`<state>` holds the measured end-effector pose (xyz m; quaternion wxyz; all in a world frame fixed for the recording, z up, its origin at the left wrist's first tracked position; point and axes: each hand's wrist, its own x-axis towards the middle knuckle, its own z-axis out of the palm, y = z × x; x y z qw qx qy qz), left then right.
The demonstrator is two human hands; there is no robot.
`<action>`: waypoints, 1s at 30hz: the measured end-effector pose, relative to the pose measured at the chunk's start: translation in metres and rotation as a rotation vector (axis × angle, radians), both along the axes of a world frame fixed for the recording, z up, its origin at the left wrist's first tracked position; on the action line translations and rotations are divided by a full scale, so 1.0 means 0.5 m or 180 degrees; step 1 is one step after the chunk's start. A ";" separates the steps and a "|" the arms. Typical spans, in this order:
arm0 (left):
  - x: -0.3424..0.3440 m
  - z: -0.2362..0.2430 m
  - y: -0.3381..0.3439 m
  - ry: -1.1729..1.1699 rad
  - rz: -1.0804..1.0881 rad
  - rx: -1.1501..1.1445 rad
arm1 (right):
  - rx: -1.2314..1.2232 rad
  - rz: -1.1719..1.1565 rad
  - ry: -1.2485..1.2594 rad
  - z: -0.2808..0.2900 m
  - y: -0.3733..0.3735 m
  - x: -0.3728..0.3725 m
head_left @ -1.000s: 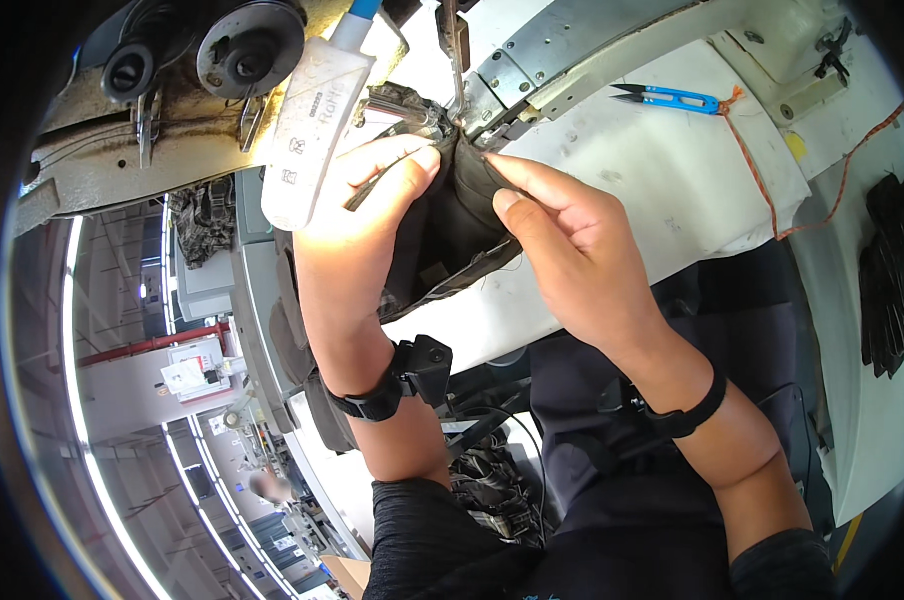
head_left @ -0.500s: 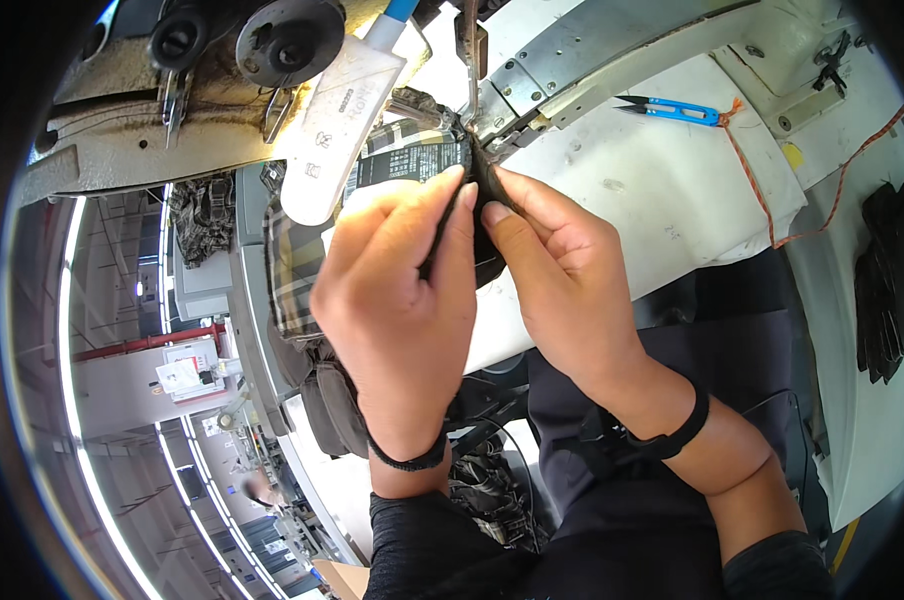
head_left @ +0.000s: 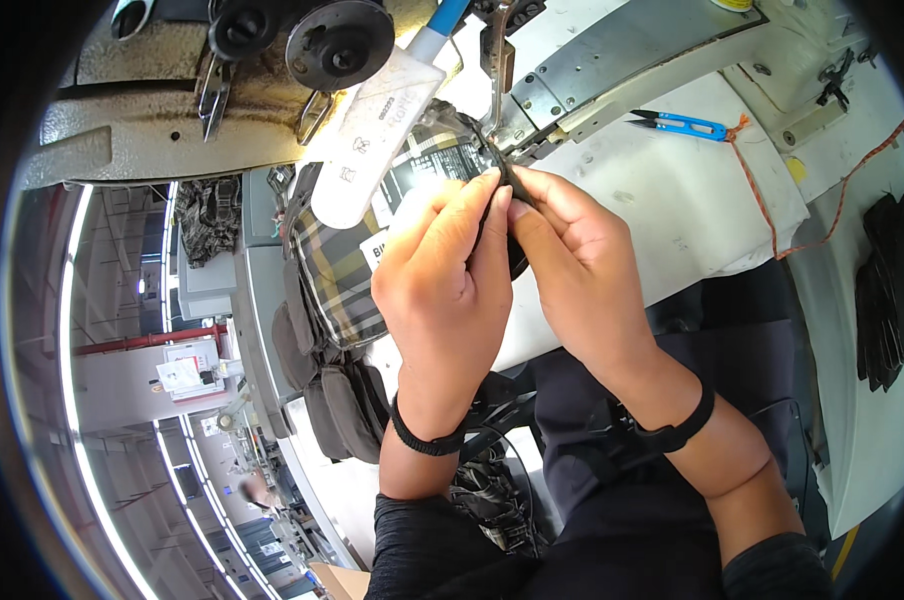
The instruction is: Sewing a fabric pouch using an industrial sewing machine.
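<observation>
A plaid fabric piece point(head_left: 337, 275) in grey and yellowish checks, with dark trim and a printed label, lies in front of me by the sewing machine's metal rod point(head_left: 497, 70). Its dark edge point(head_left: 519, 262) is pinched between the thumb and fingers of my left hand point(head_left: 447, 275), left of the fold. From the other side, my right hand point(head_left: 587, 265) pinches the same edge with thumb and forefinger. The fingertips of both hands almost meet, just short of the rod. My left hand covers part of the label.
A white paddle-shaped lamp point(head_left: 367, 145) hangs over the fabric, beneath the machine head point(head_left: 162, 120). Blue thread snips point(head_left: 687, 124) on an orange cord lie on the white table point(head_left: 662, 225). Dark fabric pieces point(head_left: 884, 300) are at far right; dark pouches point(head_left: 342, 410) hang at left.
Both hands have shifted a little to the right with the fabric, the left one more. More of the plaid and a white tag now show beside my left hand.
</observation>
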<state>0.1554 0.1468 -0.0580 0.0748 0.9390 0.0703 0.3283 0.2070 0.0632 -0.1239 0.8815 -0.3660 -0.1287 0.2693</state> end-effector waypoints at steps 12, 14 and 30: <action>0.016 -0.011 0.033 0.0031 -0.0109 0.0113 | -0.0216 0.0076 -0.0087 -0.004 0.004 0.031; 0.011 -0.007 0.037 0.0097 -0.0107 0.0041 | -0.0817 0.0047 -0.0549 0.003 0.001 0.032; -0.018 0.031 0.027 0.0905 -0.0014 0.0138 | -0.0135 -0.0061 -0.0380 -0.053 -0.020 0.009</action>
